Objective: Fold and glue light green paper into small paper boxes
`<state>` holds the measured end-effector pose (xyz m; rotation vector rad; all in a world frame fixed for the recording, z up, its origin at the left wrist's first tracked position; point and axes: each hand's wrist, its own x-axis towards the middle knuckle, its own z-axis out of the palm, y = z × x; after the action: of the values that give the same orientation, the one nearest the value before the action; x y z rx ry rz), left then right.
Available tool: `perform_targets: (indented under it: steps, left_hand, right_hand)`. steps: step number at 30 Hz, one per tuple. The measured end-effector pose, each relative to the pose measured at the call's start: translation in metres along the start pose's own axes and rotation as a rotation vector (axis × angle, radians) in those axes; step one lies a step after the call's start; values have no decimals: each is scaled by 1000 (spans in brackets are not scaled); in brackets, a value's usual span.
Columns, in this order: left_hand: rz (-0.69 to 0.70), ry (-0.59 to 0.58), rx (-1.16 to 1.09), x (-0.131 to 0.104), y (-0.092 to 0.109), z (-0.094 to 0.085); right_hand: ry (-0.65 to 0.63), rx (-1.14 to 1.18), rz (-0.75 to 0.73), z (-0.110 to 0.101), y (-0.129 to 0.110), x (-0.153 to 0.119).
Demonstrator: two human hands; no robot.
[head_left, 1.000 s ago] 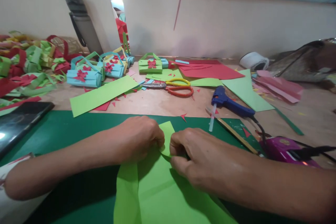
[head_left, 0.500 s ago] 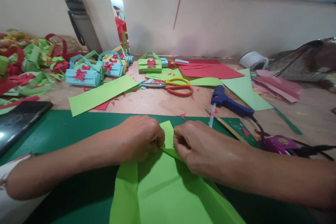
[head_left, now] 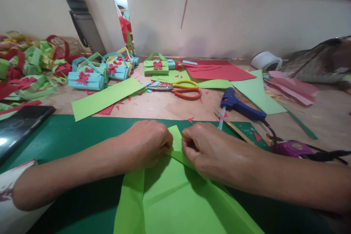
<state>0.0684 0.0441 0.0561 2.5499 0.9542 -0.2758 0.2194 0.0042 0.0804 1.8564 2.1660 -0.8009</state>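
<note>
A large sheet of bright green paper (head_left: 175, 204) with creases and raised side folds lies over the dark green mat (head_left: 82, 131), its near end running out of the frame. My left hand (head_left: 149, 144) pinches the far part of the sheet with curled fingers. Just to its right, my right hand (head_left: 201, 148) is closed on the same paper, a small gap between the two hands. A narrow flap of the paper stands up beyond and between them, and a folded strip crosses below the fingertips. The fingertips themselves are partly hidden.
Behind the mat lie scissors (head_left: 186, 89), a blue glue gun (head_left: 242, 106), a light green strip (head_left: 106, 98) and red paper (head_left: 222, 71). Small paper bags (head_left: 86, 79) and a grey bottle (head_left: 86, 25) stand at the back left. A phone (head_left: 22, 126) lies left.
Both hands keep their grip in nearly the same place. The folded strip between them has shifted slightly upward, and my left forearm sits a little further right.
</note>
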Motion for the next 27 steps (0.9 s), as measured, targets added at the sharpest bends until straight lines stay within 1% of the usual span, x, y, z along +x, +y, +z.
perform_targets:
  steps: [6,10,13,15,18,20,23,25,27]
  left_hand:
    - [-25,-21,105,1,3,3]
    - [-10,3,167,2,4,7]
    - [-9,13,212,3,4,11]
    - [0,33,232,3,3,13]
    - [19,83,246,3,2,16]
    - [46,112,236,1,1,16]
    - [69,144,211,-1,1,16]
    - [56,128,199,-1,2,15]
    - [41,112,194,-1,4,14]
  right_hand:
    - [-13,14,24,-1,0,1]
    - [2,48,1,1,2,2]
    - [-13,101,3,2,8,4]
    - [-11,157,-31,4,15,5]
    - [12,255,-142,5,23,6]
    - [-1,305,-171,5,25,7]
    - [-70,320,-105,1,22,11]
    - [-97,315,-57,-2,19,13]
    - [-112,326,-44,-3,19,14]
